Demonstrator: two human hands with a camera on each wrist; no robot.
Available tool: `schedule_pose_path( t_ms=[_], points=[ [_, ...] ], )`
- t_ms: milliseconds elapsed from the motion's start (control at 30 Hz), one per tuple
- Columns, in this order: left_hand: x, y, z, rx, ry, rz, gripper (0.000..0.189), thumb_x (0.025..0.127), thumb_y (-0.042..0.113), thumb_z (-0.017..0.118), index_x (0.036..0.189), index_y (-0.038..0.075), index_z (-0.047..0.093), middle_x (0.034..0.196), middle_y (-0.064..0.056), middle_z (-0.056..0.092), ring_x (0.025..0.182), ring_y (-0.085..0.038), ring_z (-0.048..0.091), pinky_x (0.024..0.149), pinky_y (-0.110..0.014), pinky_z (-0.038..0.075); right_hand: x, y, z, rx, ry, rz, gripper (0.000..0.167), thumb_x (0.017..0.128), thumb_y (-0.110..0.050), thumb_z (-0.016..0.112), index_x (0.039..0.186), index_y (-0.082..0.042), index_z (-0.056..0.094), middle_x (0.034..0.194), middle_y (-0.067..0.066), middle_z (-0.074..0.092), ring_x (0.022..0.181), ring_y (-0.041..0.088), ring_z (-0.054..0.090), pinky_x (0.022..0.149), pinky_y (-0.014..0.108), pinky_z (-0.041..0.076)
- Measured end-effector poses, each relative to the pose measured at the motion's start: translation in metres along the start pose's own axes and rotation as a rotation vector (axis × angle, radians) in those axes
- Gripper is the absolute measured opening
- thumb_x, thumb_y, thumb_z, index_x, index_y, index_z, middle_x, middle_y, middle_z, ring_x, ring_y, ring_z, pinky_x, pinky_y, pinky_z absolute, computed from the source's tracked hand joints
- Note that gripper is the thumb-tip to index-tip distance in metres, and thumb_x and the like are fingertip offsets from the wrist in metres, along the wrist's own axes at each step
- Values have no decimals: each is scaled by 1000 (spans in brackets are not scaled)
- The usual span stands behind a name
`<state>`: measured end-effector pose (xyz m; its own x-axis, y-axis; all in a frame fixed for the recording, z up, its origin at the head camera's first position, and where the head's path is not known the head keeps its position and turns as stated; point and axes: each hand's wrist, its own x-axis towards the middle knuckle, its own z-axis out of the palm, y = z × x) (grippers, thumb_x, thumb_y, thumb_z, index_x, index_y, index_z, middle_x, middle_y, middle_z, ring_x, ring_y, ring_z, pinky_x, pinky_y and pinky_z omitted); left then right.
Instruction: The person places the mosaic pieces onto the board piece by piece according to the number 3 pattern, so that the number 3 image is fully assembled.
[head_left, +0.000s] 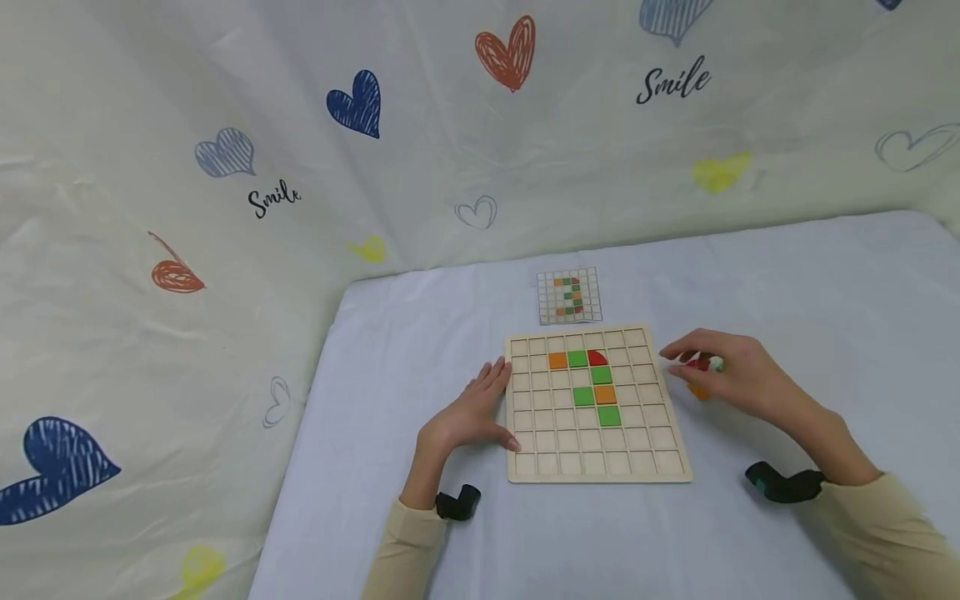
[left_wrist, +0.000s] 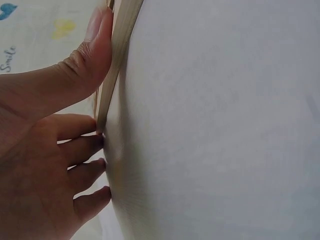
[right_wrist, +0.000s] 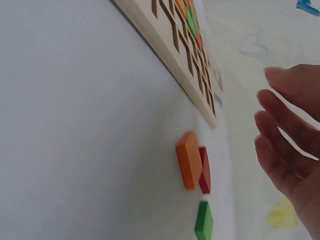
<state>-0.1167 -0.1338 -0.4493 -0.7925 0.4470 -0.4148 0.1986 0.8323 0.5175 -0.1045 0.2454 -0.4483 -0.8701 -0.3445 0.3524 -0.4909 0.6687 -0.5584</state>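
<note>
Grid board (head_left: 645, 437), seven tiles (head_left: 605, 394) set in cells, edge touched by spread left hand (head_left: 472, 414), loosely curved right hand (head_left: 738, 375), seemingly empty, near loose tiles (right_wrist: 188, 160)

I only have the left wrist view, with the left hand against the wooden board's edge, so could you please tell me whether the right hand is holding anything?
Observer: The right hand has nothing visible between its thumb and fingertips.
Operator: Thank you; are there any loose pieces near it?
Observer: Yes, an orange piece, a red piece and a green piece are on the white cloth, off the right side of the board.
Operator: And could you tell me whether there is a pattern to compare with?
Observer: There is: a small pattern card lies just beyond the board's far edge.
</note>
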Motion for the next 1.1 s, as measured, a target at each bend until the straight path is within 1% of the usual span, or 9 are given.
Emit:
schedule_pose_path(
  t_ms=[67, 233, 333, 400, 533, 700, 867, 1100],
  points=[
    [0, -1, 0, -3, -1, 2, 125, 74, 28, 94, 166, 8, 11, 174, -6, 4, 162, -26, -1, 131, -45, 10, -1, 4, -5, -22, -12, 22, 27, 80, 0, 84, 103, -12, 78, 94, -5, 74, 76, -3, 57, 62, 13, 48],
    [-1, -1, 0, -8, 3, 1, 125, 74, 28, 94, 166, 8, 12, 174, -6, 4, 162, -27, -1, 131, -46, 11, -3, 16, -8, -50, -47, 51, 24, 81, 3, 82, 103, -6, 77, 92, -2, 74, 76, -2, 57, 63, 16, 51],
    [-2, -1, 0, -9, 4, -1, 125, 74, 28, 94, 166, 8, 11, 174, -6, 4, 162, -27, -1, 131, -46, 10, -3, 21, -8, -66, -62, 79, 22, 81, 5, 79, 102, -2, 77, 91, 0, 74, 75, 3, 61, 62, 19, 52],
    [-2, -2, 0, -7, 4, -2, 125, 74, 29, 94, 166, 8, 11, 174, -6, 4, 162, -27, -1, 131, -46, 11, -3, 22, -7, -72, -77, 100, 21, 82, 6, 78, 102, 0, 77, 92, 2, 74, 75, 9, 65, 62, 21, 53],
    [-2, -2, 1, -13, 4, -7, 125, 74, 28, 94, 166, 9, 11, 174, -5, 4, 162, -26, -1, 131, -45, 10, -1, 26, -3, -93, -124, 148, 19, 83, 2, 79, 102, 3, 76, 94, 7, 73, 77, 21, 67, 65, 25, 54],
    [-1, -1, 3, -17, 2, -2, 125, 74, 27, 94, 166, 8, 12, 174, -5, 4, 162, -26, 0, 131, -45, 10, -2, 30, 0, -128, -192, 203, 20, 85, -4, 80, 102, 4, 76, 94, 11, 70, 82, 25, 64, 67, 32, 53],
    [0, -1, 3, -10, -5, -4, 125, 74, 27, 94, 166, 8, 12, 174, -6, 4, 162, -27, 0, 131, -45, 10, -4, 31, 2, -142, -205, 212, 18, 85, -3, 79, 102, 4, 76, 94, 12, 68, 83, 27, 64, 67, 34, 54],
    [1, -2, 1, 12, -5, 4, 124, 75, 28, 93, 166, 8, 10, 174, -6, 3, 161, -27, -1, 131, -45, 10, -4, 28, 2, -148, -168, 205, 18, 85, -4, 79, 100, 5, 78, 96, 15, 66, 82, 27, 63, 64, 29, 52]
  ],
)
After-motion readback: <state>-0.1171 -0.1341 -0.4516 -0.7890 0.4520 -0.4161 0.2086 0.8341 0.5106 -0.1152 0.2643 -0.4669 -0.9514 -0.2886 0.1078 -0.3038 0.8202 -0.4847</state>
